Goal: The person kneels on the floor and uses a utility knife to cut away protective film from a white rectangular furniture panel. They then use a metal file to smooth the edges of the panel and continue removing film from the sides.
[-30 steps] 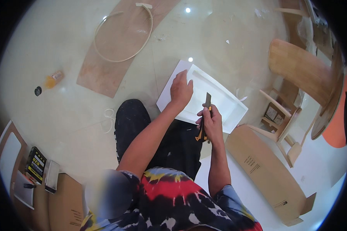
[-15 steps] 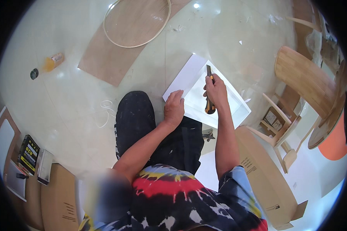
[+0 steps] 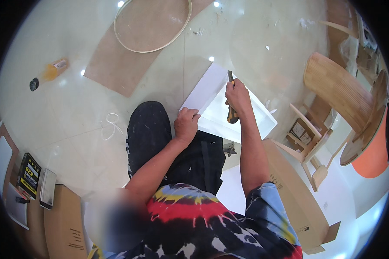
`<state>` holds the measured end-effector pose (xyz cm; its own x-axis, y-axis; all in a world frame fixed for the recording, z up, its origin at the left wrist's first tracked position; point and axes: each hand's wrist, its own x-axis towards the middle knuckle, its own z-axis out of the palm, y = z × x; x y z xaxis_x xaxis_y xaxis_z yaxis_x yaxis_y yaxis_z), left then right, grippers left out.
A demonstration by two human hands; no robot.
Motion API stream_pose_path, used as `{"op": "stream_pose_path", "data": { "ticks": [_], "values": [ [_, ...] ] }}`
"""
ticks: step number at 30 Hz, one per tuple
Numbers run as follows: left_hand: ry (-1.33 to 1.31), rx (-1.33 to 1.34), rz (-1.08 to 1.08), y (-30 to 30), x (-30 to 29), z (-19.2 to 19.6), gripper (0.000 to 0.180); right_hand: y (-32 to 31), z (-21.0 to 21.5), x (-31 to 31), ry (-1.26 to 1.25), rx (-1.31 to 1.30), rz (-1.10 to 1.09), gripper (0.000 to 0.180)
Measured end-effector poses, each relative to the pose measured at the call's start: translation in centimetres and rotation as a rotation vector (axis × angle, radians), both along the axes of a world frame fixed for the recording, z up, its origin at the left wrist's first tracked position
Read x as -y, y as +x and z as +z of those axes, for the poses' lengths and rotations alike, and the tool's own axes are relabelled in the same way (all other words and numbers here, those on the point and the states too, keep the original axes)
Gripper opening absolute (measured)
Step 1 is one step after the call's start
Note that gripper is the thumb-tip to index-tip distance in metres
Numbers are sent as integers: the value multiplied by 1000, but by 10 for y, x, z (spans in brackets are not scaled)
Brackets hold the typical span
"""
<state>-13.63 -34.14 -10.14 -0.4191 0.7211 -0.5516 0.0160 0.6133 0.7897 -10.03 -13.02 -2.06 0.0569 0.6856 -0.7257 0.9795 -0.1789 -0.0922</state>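
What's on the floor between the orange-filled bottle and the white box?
In the head view, the near end of the brown sheet lies between the bottle and the white box, with floor showing on either side.

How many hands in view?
2: the left hand at the picture's lower-left corner of the white box; the right hand gripping a utility knife over that box. No others show.

The knife [image 3: 232, 115] is partly covered by the right hand [image 3: 238, 97]. The hoop [image 3: 148, 52] is cut off by the upper edge, the shirt [image 3: 194, 216] by the lower. A dark shape [image 3: 127, 220] beside it is blurred.
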Motion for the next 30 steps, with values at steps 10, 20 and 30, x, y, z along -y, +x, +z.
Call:
{"op": "stream_pose_path", "data": {
  "ticks": [10, 20, 30],
  "values": [
    [30, 56, -9, -8, 2, -3, 14, -1, 11, -11, 44, 32, 0, 30],
    [-55, 124, -133, -13, 4, 2, 12, 23, -19, -20, 205, -165, 109, 30],
    [8, 119, -132, -21, -36, 8, 41, 29, -38, -6, 266, -281, 53, 29]
  ]
}}
